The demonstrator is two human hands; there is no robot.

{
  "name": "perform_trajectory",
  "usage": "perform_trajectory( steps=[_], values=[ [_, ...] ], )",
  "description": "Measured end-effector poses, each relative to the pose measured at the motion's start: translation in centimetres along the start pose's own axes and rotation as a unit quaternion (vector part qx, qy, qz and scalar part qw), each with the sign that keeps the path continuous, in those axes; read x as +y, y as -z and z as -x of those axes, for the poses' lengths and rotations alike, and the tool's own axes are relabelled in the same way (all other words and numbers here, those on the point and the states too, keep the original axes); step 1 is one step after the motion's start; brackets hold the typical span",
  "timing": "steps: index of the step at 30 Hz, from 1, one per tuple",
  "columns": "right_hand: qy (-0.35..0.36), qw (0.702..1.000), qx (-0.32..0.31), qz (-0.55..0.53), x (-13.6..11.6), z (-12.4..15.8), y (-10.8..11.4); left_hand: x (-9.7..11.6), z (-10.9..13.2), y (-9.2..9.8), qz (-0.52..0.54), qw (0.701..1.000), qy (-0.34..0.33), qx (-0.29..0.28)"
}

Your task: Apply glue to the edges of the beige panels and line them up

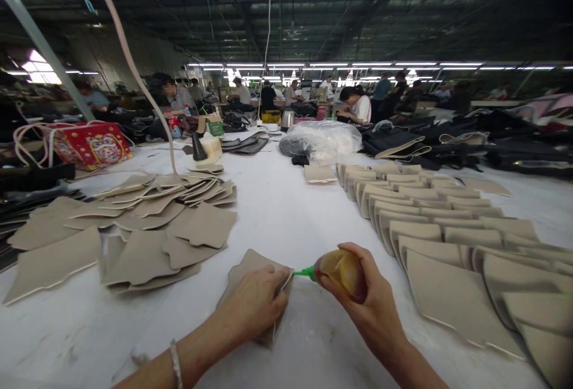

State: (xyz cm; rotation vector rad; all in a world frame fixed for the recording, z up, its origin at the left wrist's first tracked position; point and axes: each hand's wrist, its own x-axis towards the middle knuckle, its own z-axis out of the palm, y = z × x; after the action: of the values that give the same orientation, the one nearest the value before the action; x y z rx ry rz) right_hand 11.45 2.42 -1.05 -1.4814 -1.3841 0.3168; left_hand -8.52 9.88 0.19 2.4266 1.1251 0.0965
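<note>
My left hand (255,304) presses down on a tan cut piece of material (248,265) lying on the white table (277,210), its fingers curled over the piece's right edge. My right hand (362,293) is wrapped round an amber squeeze bottle (344,271) with a green nozzle (305,272). The nozzle tip points left and touches the edge of the piece, right beside my left fingers.
A loose heap of tan pieces (147,228) lies to the left. Overlapping rows of tan pieces (447,228) cover the right side. A red patterned bag (89,144), a clear plastic bag (322,138) and dark material stacks (470,138) stand farther back. Several people work at distant tables.
</note>
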Motion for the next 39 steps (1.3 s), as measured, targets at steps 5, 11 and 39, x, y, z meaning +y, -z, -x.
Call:
perform_trajectory(
  steps=[5,11,39],
  values=[
    [-0.027,0.999,-0.017,-0.028,0.1,0.0,0.1,-0.2,-0.1,-0.2,0.003,1.000,-0.004,0.003],
    [-0.032,0.999,0.000,-0.038,0.6,-0.2,0.2,-0.2,0.0,-0.2,0.002,1.000,0.001,0.001],
    [-0.144,0.960,-0.128,-0.205,0.7,1.2,1.2,-0.4,0.5,-0.8,-0.049,0.999,0.015,-0.005]
  ],
)
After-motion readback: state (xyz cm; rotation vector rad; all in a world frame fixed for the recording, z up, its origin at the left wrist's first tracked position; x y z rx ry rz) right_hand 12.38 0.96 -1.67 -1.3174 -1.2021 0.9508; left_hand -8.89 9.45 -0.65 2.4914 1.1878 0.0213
